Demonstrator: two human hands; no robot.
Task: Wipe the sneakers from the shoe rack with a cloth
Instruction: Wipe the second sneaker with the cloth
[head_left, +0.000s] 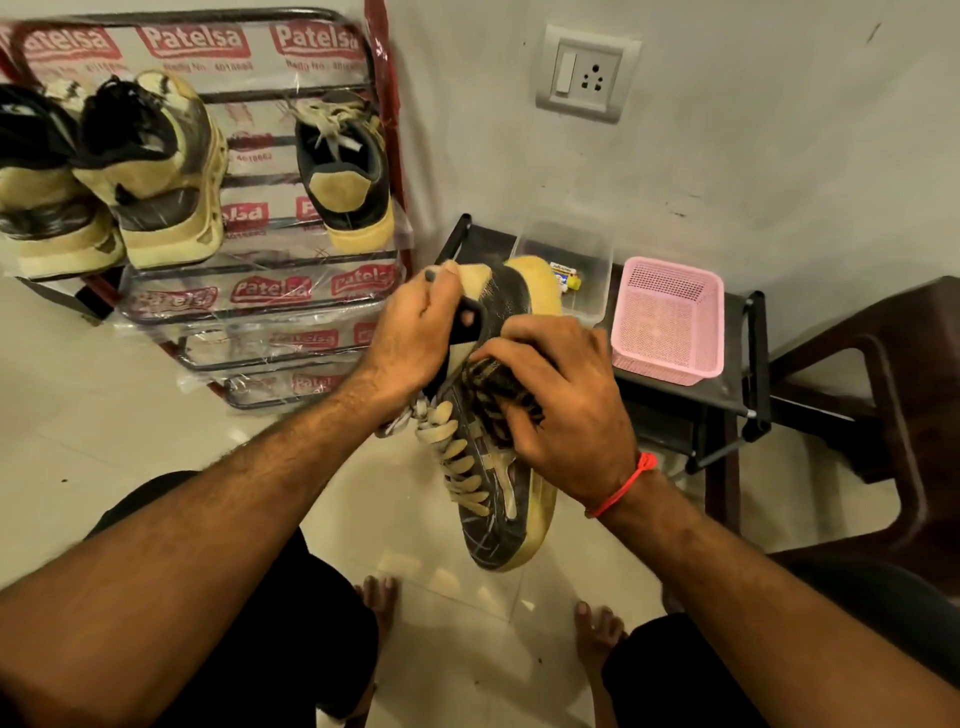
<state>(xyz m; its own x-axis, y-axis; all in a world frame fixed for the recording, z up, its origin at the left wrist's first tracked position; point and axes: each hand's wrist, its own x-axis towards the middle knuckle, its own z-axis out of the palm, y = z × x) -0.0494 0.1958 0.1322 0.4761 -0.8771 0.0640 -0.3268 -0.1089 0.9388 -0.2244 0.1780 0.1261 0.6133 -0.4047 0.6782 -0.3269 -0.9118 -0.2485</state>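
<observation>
- Nearest are two bare forearms; the left hand (415, 332) grips the heel of the dark sneaker (493, 499), held in the air between the knees, toe pointing down.
- The right hand (566, 405) presses a dark cloth (498, 384) (mostly hidden under curled fingers) against the sneaker's side.
- Risk: hard rubbing could twist the shoe out of the heel grip and drop it.
- Count: one sneaker in hand, three on the shoe rack (291, 260), one pink basket (667, 322).

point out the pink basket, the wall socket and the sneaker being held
pink basket (667, 317): head view, on its mesh floor
wall socket (586, 74): head view, on the grey plate's middle
held sneaker (491, 540): head view, on its dark toe
</observation>
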